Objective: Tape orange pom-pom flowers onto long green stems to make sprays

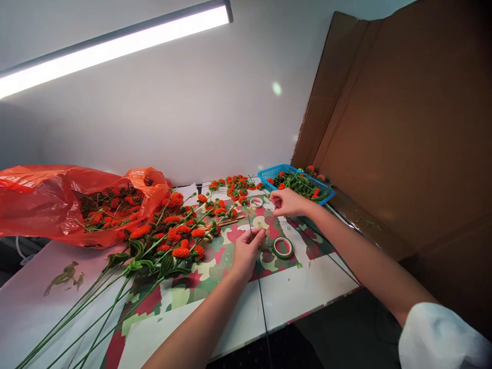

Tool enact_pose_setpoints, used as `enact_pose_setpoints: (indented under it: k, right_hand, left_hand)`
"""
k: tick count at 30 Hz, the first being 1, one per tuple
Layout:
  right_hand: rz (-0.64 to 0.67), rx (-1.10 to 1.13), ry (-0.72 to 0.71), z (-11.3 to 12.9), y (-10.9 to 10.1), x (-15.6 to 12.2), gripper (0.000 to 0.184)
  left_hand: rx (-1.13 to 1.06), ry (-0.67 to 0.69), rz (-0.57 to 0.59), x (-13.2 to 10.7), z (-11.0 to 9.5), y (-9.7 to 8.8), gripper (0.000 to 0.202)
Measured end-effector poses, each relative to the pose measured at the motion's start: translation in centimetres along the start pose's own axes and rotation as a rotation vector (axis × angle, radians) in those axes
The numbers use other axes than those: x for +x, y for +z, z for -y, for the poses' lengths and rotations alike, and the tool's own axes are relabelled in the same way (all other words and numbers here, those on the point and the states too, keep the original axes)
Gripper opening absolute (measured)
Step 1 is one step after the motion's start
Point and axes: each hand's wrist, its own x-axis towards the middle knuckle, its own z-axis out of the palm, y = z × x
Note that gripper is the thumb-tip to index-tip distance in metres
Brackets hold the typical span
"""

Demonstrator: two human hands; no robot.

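Observation:
My left hand (246, 249) rests over the patterned table mat, fingers pinched on a thin dark wire (249, 225) that runs up and away from it. My right hand (286, 202) reaches farther back, fingers closed near the upper end of that wire, close to a small white tape roll (256, 202). A green tape roll (283, 247) lies flat just right of my left hand. Long green stems with orange pom-pom flowers (172, 238) lie fanned out to the left.
A red plastic bag (46, 200) holding more orange flowers sits at the left. A blue basket (286, 171) with flower pieces stands at the back right beside a brown cardboard panel (403, 128). Loose orange heads (234, 185) lie by the wall. The table's front edge runs near my forearms.

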Motion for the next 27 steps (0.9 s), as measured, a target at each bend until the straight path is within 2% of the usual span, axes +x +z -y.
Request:
enact_pose_setpoints:
  k: [4, 7, 9, 11, 17, 27]
  right_hand:
    - [-0.028, 0.604, 0.151, -0.7, -1.5, -2.4, 0.031]
    - [-0.025, 0.801, 0.275, -0.7, -1.0, -4.4, 0.037]
    - [0.017, 0.774, 0.295, -0.5, -0.4, -5.5, 0.044]
    - [0.051, 0.664, 0.265, -0.4, 0.1, -6.1, 0.042]
    - [0.044, 0.452, 0.202, -0.7, 1.2, -5.3, 0.043]
    - [0.094, 0.464, 0.219, -1.0, 1.1, -4.2, 0.043]
  left_hand:
    - [0.026, 0.028, -0.011, -0.1, -0.2, 0.1, 0.030]
    - [0.011, 0.028, -0.010, -0.1, -0.2, 0.1, 0.030]
    - [0.013, 0.028, -0.009, -0.1, -0.2, 0.2, 0.030]
    - [0.022, 0.033, -0.006, -0.1, -0.2, 0.2, 0.031]
    - [0.043, 0.035, 0.003, -0.3, -0.5, 0.3, 0.033]
    - [0.060, 0.062, 0.017, -0.1, 0.0, 0.0, 0.032]
